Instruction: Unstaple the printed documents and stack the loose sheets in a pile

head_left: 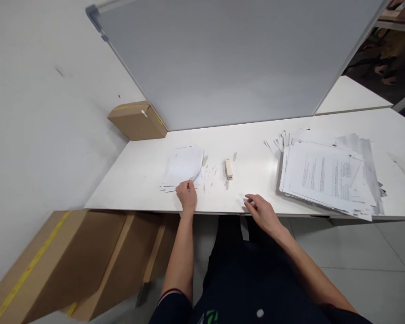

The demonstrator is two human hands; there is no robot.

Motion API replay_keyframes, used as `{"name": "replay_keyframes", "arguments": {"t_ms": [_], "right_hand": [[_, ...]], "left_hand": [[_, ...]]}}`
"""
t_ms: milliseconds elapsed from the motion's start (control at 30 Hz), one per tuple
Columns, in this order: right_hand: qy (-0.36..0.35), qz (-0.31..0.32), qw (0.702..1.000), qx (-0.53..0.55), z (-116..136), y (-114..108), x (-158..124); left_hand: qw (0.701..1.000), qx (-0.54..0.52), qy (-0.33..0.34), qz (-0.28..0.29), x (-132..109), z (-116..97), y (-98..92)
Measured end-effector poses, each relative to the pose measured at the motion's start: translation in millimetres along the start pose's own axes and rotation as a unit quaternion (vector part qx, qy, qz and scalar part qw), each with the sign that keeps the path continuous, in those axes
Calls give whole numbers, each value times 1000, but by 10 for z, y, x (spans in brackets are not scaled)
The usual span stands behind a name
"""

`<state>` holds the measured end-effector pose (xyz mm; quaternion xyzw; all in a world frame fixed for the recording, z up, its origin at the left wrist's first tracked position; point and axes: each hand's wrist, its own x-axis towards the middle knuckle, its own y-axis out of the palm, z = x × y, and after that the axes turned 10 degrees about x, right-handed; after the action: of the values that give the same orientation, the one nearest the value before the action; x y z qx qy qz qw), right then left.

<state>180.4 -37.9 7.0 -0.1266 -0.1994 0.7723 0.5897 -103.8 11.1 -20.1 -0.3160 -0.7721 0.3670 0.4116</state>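
Observation:
My left hand [186,196] is closed at the near right corner of a small stack of white paper sheets [184,164]. It pinches the top sheet, whose corner curls up. Over the table's front edge, my right hand [260,209] hovers with its fingers apart and nothing between them. A cream-coloured stapler [228,169] lies on the table between the two hands, a little farther back. Right of my right hand sits a large, uneven pile of printed papers [329,177].
The white table [253,135] has scuff marks near the stapler. A whiteboard [236,63] leans behind it. One cardboard box [138,121] stands at the table's back left corner; larger cardboard boxes [67,252] stand on the floor at left. Shelving [396,27] is at far right.

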Motion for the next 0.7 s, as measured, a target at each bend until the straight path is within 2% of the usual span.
{"name": "replay_keyframes", "arguments": {"t_ms": [100,167,233,300,400,433,500,533,600,700], "right_hand": [[-2,1,1000,6,17,36,25],[24,-2,999,46,52,48,34],[68,14,988,139,114,70,41],[116,49,953,275,193,102,59],[156,103,879,438,277,155,115],[160,112,870,453,282,168,138],[163,106,886,421,250,182,178],[167,93,902,386,216,180,191],[181,66,926,325,133,155,199],[198,55,930,304,15,89,171]], "left_hand": [[999,-24,-35,-22,-11,-15,-29],[996,-39,-48,-71,-68,-37,-61],[991,-50,-16,-124,-210,-83,-111],[986,-61,75,-137,-449,-160,-182],[956,-101,271,-57,-884,-320,-306],[937,-101,334,-14,-1005,-373,-345],[900,-106,419,54,-1141,-451,-406],[893,-112,431,72,-1143,-468,-425],[915,-121,380,63,-1018,-445,-437],[976,-67,206,-19,-621,-308,-381]]}}
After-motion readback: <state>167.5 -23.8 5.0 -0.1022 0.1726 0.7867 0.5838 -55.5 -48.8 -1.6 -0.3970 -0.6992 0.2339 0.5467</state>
